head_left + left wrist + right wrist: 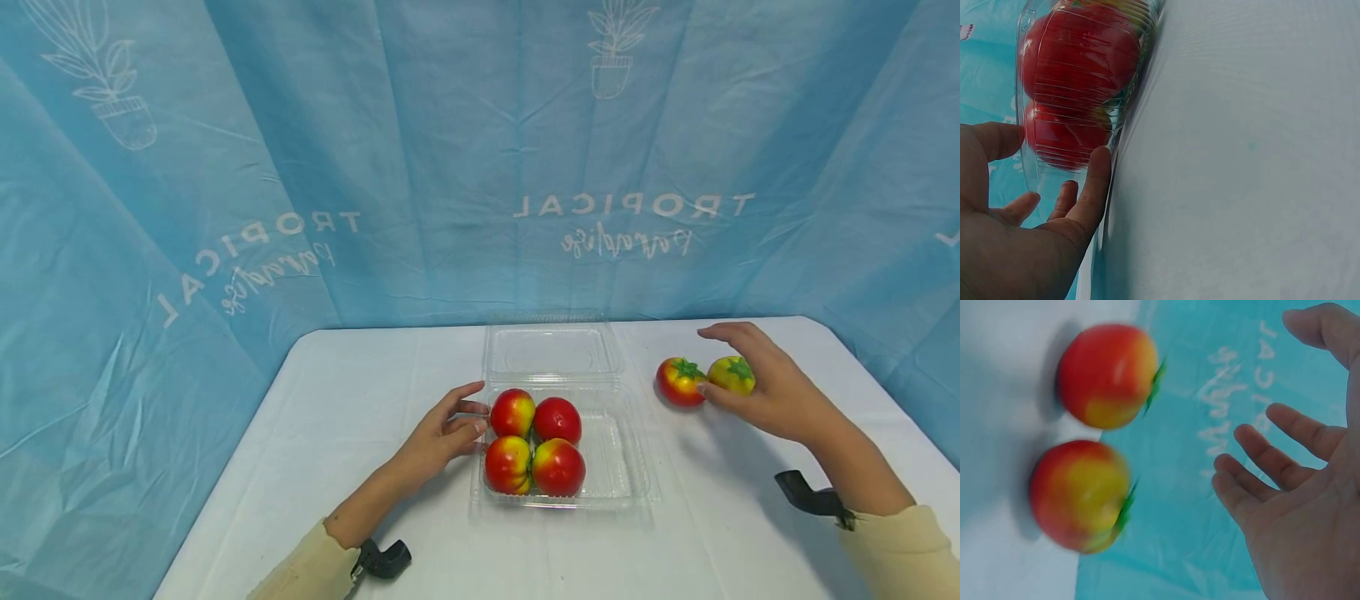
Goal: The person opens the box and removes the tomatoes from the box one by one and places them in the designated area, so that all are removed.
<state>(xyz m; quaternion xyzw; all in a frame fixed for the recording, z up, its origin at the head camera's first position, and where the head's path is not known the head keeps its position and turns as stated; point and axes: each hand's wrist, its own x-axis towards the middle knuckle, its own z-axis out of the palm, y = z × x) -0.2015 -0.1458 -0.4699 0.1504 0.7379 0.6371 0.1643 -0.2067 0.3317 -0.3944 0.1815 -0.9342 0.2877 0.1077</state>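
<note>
A clear plastic clamshell box (615, 467) lies with its lid (551, 354) folded back. Several red-and-yellow toy tomatoes (558, 467) fill its left and middle part; the left wrist view shows red ones through the ribbed wall. At the box's left side, my left hand (442, 437) touches the wall with spread fingers (1094, 187). My right hand (757, 387), thumb and fingers apart, hovers by two more tomatoes with green leafy tops. One is redder (680, 382), the other yellower (731, 375) and partly behind the hand. In the right wrist view the palm holds nothing.
A white-covered table (360, 392) bears everything. Behind it hangs a blue printed curtain (450, 167) that also runs along the sides. Dark wrist mounts (386, 560) sit on both forearms.
</note>
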